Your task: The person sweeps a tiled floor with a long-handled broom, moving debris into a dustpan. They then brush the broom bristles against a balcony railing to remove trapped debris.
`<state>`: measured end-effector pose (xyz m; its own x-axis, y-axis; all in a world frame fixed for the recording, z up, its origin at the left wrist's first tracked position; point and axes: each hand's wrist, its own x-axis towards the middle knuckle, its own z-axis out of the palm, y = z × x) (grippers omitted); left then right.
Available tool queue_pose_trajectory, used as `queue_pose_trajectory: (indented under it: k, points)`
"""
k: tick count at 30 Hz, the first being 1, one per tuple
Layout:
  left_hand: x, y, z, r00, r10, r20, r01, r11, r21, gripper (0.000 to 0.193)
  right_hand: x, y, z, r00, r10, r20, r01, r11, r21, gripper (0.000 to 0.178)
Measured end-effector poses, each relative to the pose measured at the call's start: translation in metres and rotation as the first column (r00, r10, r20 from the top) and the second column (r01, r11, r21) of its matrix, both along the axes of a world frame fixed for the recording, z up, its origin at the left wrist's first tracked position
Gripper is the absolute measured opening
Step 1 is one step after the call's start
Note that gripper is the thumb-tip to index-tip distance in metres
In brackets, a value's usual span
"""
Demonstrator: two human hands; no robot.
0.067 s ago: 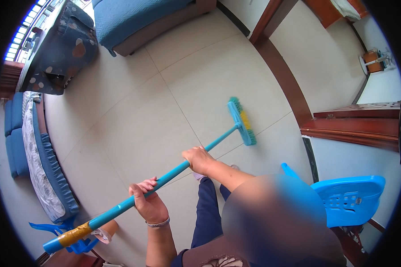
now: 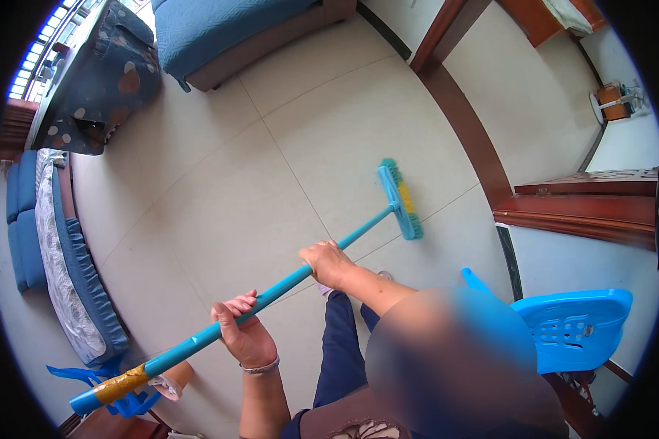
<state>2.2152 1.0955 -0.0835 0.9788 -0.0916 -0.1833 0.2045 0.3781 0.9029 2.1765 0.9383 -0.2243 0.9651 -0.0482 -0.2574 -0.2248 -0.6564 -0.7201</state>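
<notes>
1. Broom [image 2: 282,287] slants across the pale tiled floor [image 2: 220,190], its smooth, round turquoise handle [image 2: 194,345] starting at lower left, where wrinkled, glossy golden-brown tape [image 2: 126,385] wraps it near the end.
2. Left hand [image 2: 250,338], with a bracelet [image 2: 261,366] at the wrist, has its grip curled around the handle, palm turned upward.
3. Right hand [image 2: 328,265] has its grip closed around the handle farther along.
4. Broom head [image 2: 394,208], a narrow turquoise bar, bears tufted green and yellow bristles [image 2: 406,197].
5. Blue chair [image 2: 600,309], shiny and plastic-looking, pierced with holes, carries a label [image 2: 588,331] too small to read.
</notes>
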Motion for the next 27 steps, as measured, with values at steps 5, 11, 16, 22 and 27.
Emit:
queue_pose_trajectory:
  k: [5,11,16,22,27]
  points:
    - [-0.011,-0.014,-0.014,0.995,0.034,-0.097,-0.027,0.997,0.078,0.015,0.005,0.004,0.01,0.999,-0.031,-0.019,0.03,0.999,-0.042,0.008]
    - [0.002,-0.004,-0.016,0.999,-0.024,-0.046,0.032,0.983,0.181,0.011,0.02,0.014,0.009,1.0,0.011,-0.015,-0.011,1.0,0.005,0.004]
    - [0.004,0.007,-0.034,0.992,-0.057,-0.11,0.095,0.919,0.384,0.015,0.031,0.021,-0.019,0.982,0.107,-0.156,-0.099,0.993,0.064,0.006]
    - [0.022,0.002,-0.045,0.975,-0.028,-0.222,0.114,0.916,0.385,0.02,0.041,0.02,-0.057,0.981,0.119,-0.155,-0.102,0.989,0.11,0.005]
    - [0.033,0.011,-0.028,0.976,-0.218,-0.013,0.211,0.925,0.315,0.021,0.039,0.02,-0.024,0.999,-0.022,0.033,0.02,0.999,0.043,0.01]
